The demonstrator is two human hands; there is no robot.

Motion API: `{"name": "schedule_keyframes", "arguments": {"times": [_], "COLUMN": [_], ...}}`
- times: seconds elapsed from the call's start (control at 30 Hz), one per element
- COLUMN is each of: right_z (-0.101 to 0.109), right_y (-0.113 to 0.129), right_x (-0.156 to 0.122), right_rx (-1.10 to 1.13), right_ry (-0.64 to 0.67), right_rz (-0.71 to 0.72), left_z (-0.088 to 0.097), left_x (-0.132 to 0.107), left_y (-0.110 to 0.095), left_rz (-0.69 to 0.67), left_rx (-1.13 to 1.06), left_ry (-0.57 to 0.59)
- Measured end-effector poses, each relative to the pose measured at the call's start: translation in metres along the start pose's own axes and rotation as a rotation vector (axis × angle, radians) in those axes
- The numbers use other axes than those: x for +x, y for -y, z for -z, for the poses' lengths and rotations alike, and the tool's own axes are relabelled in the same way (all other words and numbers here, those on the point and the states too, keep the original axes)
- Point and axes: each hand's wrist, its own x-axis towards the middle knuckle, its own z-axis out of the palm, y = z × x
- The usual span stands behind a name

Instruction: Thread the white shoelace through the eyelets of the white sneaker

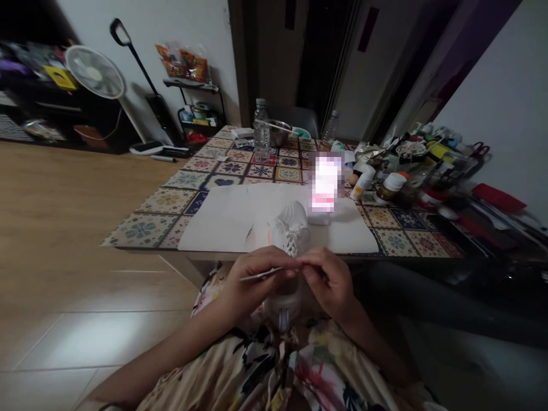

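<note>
A white sneaker (291, 220) rests at the table's near edge, its toe pointing away from me and its laces crossed over the tongue. The heel end reaches back over my lap. Above the shoe's opening, my left hand (265, 271) is closed in a pinch on a thin white shoelace (261, 275), which sticks out under the fingers. My right hand (329, 278) is closed too, its fingertips meeting the left ones. Whatever lies between the right fingertips is too small to make out.
White paper (218, 220) covers the near part of the patterned table (149, 228). A lit, blurred phone (325, 182) stands upright beyond the shoe. Farther back are a plastic bottle (261, 131) and a bowl (280, 136). Bottles, including a white-capped jar (390, 188), crowd the right.
</note>
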Motion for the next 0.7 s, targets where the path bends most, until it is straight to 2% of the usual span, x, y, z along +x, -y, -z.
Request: {"name": "schedule_keyframes", "arguments": {"times": [0.1,0.17,0.27,0.33,0.4,0.47,0.6,0.7], "right_z": [0.001,0.0,-0.003,-0.003,-0.003,-0.002,-0.002,-0.002], "right_y": [0.001,0.0,-0.004,-0.006,-0.007,-0.007,-0.004,-0.002], "right_x": [0.002,0.002,0.0,-0.002,-0.003,-0.005,-0.007,-0.005], "right_rx": [-0.014,-0.023,-0.105,-0.217,-0.318,-0.345,-0.178,0.109], "right_ry": [0.082,0.073,0.0,-0.041,-0.041,-0.028,-0.064,-0.227], "right_rz": [0.075,0.085,0.136,0.233,0.338,0.381,0.251,0.086], "left_z": [0.002,0.002,-0.002,-0.005,-0.007,-0.008,-0.008,-0.007], "left_x": [-0.002,-0.003,-0.005,-0.004,-0.003,-0.002,-0.001,-0.001], "left_y": [0.002,0.002,0.002,0.002,0.002,0.001,0.005,0.014], "left_rz": [-0.04,-0.008,0.12,0.228,0.321,0.385,0.433,0.404], "left_rx": [0.024,0.018,-0.071,-0.154,-0.227,-0.279,-0.332,-0.424], "left_ry": [-0.042,-0.056,-0.079,-0.095,-0.103,-0.099,-0.096,-0.168]}}
